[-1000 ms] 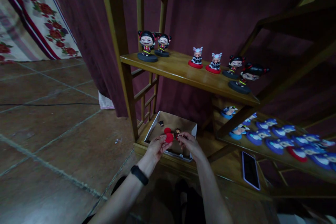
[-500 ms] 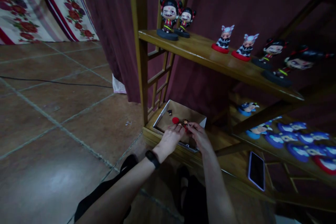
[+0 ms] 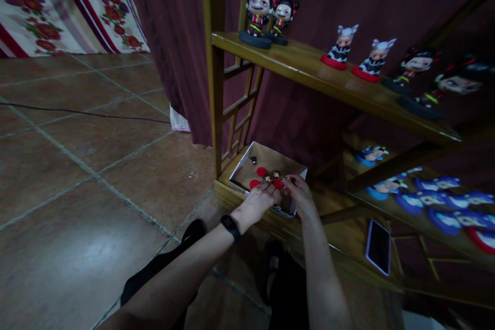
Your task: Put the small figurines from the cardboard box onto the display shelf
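Observation:
A shallow cardboard box with white sides stands on the bottom shelf. In it lie red discs, small dark-haired figurines and a small black piece. My left hand, with a black band on the wrist, reaches over the box's near side. Its fingers curl down beside a figurine and a red disc; what they grip is hidden. At the box's right side, my right hand has its fingertips pinched together around something small and dark, too blurred to name.
Above the box, a wooden shelf carries several figurines on round bases. Blue figurines stand on the right shelf. A phone lies on the bottom shelf. Purple curtain hangs behind; a black cable crosses the tiled floor.
My left hand has drawn back slightly toward me, and more red discs now show in the box. The right hand stays at the box's right side. The view has shifted a little.

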`<state>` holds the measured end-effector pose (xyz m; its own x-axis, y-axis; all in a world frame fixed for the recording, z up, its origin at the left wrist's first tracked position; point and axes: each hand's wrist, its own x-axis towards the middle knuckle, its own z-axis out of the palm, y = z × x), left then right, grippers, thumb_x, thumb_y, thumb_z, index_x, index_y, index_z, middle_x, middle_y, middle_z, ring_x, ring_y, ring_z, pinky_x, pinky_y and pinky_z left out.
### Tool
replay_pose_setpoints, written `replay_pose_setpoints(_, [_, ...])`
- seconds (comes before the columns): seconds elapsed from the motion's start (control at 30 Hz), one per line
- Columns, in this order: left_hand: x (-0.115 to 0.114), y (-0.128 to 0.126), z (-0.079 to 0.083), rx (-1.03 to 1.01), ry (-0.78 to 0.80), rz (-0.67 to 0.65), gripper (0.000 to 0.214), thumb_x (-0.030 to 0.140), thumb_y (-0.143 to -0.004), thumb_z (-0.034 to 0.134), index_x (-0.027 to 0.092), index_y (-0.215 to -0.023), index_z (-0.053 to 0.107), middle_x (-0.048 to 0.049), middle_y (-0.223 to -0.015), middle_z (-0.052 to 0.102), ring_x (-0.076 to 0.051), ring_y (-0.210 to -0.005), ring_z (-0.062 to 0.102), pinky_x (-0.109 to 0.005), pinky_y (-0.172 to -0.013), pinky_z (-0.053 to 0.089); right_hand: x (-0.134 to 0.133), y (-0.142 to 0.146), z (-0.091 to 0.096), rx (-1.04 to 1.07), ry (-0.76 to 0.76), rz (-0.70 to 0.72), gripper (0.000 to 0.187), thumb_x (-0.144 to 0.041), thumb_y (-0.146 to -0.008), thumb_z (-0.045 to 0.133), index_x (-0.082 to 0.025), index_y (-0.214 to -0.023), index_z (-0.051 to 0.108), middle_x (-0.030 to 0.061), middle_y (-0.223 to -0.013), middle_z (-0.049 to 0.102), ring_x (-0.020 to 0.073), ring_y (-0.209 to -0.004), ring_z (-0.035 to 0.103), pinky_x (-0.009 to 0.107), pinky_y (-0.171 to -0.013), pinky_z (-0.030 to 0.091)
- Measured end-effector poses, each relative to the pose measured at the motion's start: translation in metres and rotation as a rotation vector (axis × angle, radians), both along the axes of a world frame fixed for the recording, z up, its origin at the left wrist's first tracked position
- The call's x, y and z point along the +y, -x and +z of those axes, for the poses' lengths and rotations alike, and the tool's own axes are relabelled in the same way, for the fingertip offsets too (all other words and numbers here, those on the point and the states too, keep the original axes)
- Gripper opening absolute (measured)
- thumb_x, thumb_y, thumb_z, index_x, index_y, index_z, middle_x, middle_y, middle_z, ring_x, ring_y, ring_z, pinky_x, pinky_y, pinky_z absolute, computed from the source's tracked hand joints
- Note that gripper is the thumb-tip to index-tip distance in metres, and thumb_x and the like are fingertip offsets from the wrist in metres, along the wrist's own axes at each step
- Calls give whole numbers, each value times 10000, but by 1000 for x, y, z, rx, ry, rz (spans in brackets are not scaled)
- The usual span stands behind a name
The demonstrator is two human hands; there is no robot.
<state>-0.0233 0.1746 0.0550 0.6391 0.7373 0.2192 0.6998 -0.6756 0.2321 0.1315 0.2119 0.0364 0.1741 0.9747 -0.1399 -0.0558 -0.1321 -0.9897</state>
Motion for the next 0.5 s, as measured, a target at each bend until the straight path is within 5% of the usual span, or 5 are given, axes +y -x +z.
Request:
replay_pose_setpoints(0.13, [7,1,-7,-139,122,162,273,68,-785,431,159,-1006,563,-119,-979,607,-210,-938,551,-305,-781,417,1,-2,-3,-15,-31,-21,312,-356,-556,715,-196,-796,594,-50,-605,557,82,-499,458,216,-461,353])
replay_pose_setpoints(0.3, [29,2,-23,-574,350,449,193,162,-735,549,184,-898,648,-66,-813,667,-193,-795,616,-280,-723,442,-4,0,0,76,-45,-64,284,-315,-534,727,-198,-769,618,-42,-653,582,85,-542,478,216,-487,364])
replay_pose_setpoints(0.5, [40,0,-33,-1347,972,575,98,115,-607,637,114,-705,638,-36,-647,652,-151,-611,613,-282,-586,510,-14,3,9,325,22,-79,258,-286,-525,743,-182,-734,633,-13,-682,612,86,-559,501,214,-497,377])
